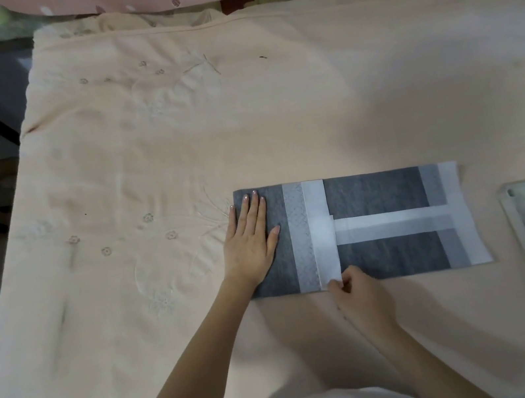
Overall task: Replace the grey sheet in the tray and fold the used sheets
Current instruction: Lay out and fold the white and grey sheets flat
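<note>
1. The grey sheet point(375, 194) lies partly folded into a long strip on the peach bed cover point(240, 115), near the person's body and left of the tray point(522, 245), which sits apart from it at the right edge of the view. White and pale bands cross the strip where flaps overlap. Those overlaps could spring open, in my judgement, if pressure comes off too soon, since the material looks stiff and papery.

2. The left hand point(250, 235) rests flat on the strip's left end, fingers straight and close together. If it lifts or slides while the other hand pulls, the whole strip may skate across the smooth cover and the fold would land crooked.

3. The right hand point(356, 290) pinches the near edge of the white flap point(321, 223) between thumb and curled fingers. A pinch this close to one corner risks dragging only that corner over, leaving a skewed crease or a tear along the thin border.

4. The bed cover is soft and wrinkled, so a crease pressed into it may not set sharply.

5. What lies in the tray is blurred; whether a fresh sheet is already in it I cannot tell, so that step could be overlooked.
</note>
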Motion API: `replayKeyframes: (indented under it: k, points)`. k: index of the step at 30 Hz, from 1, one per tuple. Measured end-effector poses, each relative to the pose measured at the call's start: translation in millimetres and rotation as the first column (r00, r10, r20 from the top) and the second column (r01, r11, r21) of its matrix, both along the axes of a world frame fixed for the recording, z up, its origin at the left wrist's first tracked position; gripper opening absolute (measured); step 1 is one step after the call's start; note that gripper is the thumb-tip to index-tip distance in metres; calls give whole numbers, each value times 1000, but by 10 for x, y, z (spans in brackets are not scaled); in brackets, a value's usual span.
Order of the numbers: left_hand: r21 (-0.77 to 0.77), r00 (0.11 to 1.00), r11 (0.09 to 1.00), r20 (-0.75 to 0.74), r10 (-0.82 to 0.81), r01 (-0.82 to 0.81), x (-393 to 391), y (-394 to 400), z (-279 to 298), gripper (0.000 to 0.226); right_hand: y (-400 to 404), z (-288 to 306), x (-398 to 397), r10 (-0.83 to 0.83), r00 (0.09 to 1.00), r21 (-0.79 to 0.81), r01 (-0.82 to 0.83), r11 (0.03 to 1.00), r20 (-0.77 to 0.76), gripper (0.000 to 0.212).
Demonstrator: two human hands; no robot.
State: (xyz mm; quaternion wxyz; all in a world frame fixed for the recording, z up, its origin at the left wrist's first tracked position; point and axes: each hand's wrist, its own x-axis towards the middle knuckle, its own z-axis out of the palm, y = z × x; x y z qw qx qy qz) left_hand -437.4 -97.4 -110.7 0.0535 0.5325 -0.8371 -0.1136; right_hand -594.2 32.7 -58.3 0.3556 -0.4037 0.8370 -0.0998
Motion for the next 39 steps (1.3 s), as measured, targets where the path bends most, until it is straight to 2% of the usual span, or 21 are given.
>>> replayKeyframes:
  k: [2,3,5,6,8,9,11,14,22,27,32,34,39]
  points:
    - [-2,1000,1000,-8,2,-2,-1,6,-10,63,-43,68,46,92,960,-162,-139,977,-265,21]
    - [-4,1000,1000,-11,3,-3,-1,7,-13,62,-109,108,94,105,934,-282,-208,936,-342,19]
    - [-8,1000,1000,-27,4,-4,0,6,-15,61,-329,111,202,127,891,-463,-343,818,-437,14]
    - [-7,999,1000,-38,4,-4,1,5,-17,61,-488,81,251,161,875,-470,-391,791,-456,24]
    - [1,999,1000,-52,-2,2,2,8,-16,59,-828,-5,333,321,822,-351,-508,787,-470,46]
    - [3,998,1000,-55,-7,7,2,11,-18,58,-979,-71,363,406,759,-254,-583,772,-509,52]
    - [7,998,1000,-60,-7,8,2,15,-22,57,-1208,-233,398,509,658,-112,-666,738,-555,56]
    - [14,998,1000,-59,1,0,3,12,-32,57,-1355,-432,370,548,613,-24,-679,734,-570,57]
    - [0,998,1000,-65,15,-15,7,10,-40,57,-1351,-523,318,538,608,-56,-691,721,-584,57]
    - [8,999,1000,-44,18,-18,7,5,-76,56,-1312,-526,231,496,639,-102,-667,738,-588,55]
    - [-11,998,999,-36,51,-52,-5,22,-51,56,-1235,-531,-30,423,724,-145,-578,803,-545,55]
    - [-4,997,998,-40,61,-61,-37,23,-18,58,-1223,-537,-61,418,717,-145,-580,802,-558,56]
    - [-20,994,998,-85,-65,63,-369,-114,93,53,-1230,-560,-47,427,689,-106,-588,802,-585,61]
